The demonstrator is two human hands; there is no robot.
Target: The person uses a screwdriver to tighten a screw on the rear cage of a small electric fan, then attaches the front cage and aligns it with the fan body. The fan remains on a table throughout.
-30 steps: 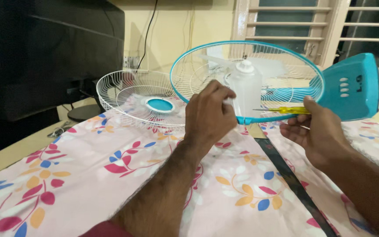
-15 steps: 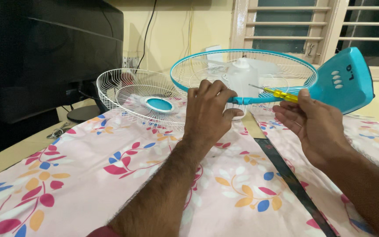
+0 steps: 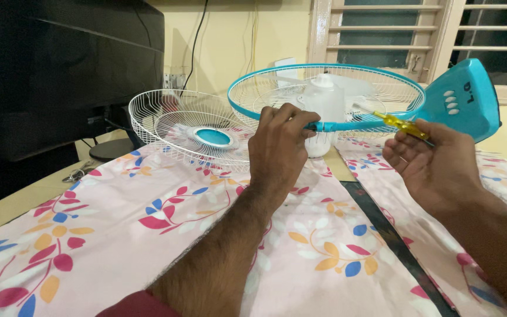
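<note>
Floral pink cloth (image 3: pixel 148 235) covers the work table, with a shuttered window (image 3: pixel 382 35) behind. Left hand (image 3: pixel 280 149) curls its fingers over the near rim of the teal fan guard (image 3: pixel 253 108), close to the white motor housing (image 3: pixel 325 108). Right hand (image 3: pixel 435 164), at 3 o'clock from the left, pinches a yellow-handled screwdriver (image 3: pixel 403 124) (tip toward the housing). Teal fan base (image 3: pixel 465 100) lies at 2 o'clock. Detached white grille (image 3: pixel 171 126) rests at 10 o'clock.

Yellow wall (image 3: pixel 230 35) — louvred window (image 3: pixel 382 29), dark monitor (image 3: pixel 66 64), floral tablecloth (image 3: pixel 107 235)
</note>
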